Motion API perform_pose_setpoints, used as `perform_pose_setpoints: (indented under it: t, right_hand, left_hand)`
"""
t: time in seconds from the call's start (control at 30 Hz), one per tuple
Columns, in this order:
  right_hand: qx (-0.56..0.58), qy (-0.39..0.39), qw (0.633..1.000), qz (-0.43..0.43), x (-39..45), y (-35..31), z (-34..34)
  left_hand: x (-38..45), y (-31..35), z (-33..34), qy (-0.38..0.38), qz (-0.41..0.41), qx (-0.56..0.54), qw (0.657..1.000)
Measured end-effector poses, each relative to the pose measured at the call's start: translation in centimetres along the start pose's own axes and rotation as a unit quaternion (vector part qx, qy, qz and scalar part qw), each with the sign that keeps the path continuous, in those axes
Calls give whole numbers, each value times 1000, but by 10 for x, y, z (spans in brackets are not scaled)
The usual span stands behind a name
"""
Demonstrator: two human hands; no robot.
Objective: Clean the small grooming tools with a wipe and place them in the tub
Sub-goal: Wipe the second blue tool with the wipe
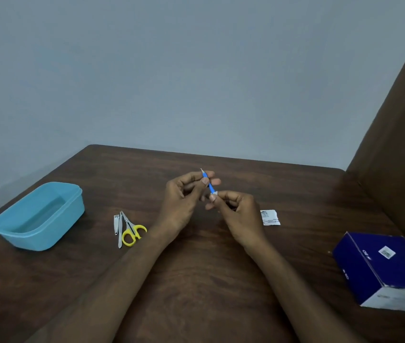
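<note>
My left hand pinches the upper end of a thin blue-handled tool with a metal tip, held above the table's middle. My right hand pinches a small white wipe round the tool's lower end. A light blue tub stands at the left with nothing visible in it. Between the tub and my hands lie a nail clipper, a metal file and yellow-handled scissors, side by side.
A torn white wipe sachet lies just right of my right hand. A dark blue box sits at the table's right edge. A brown panel rises at the right. The wooden table meets a pale wall behind.
</note>
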State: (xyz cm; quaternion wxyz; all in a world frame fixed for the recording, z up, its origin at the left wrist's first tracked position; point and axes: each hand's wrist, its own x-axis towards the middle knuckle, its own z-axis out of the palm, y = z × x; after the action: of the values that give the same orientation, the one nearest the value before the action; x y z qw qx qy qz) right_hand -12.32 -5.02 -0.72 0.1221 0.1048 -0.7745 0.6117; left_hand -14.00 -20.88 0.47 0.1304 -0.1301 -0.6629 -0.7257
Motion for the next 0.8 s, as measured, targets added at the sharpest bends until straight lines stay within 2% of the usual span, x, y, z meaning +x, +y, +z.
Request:
perform_pose_setpoints:
  t: [0.13, 0.27, 0.43, 0.57, 0.67, 0.8]
  right_hand:
    - [-45, -4, 999, 1, -1, 2, 2]
    - [-88, -12, 996, -7, 0, 5, 2]
    - [-99, 0, 995, -24, 1, 6, 2]
    - [-93, 7, 995, -35, 1, 3, 1]
    - [-81, 1, 996, -39, 2, 7, 1]
    - [-22, 1, 999, -39, 2, 5, 1]
  left_hand:
    - [8, -2, -7, 89, 7, -1, 996]
    - [9, -8, -7, 115, 22, -1, 993]
    - [9, -10, -6, 77, 37, 26, 996]
    - [6, -7, -4, 14, 14, 5, 1000]
    - [5, -9, -4, -41, 40, 48, 997]
    - [3, -8, -4, -46, 63, 78, 994]
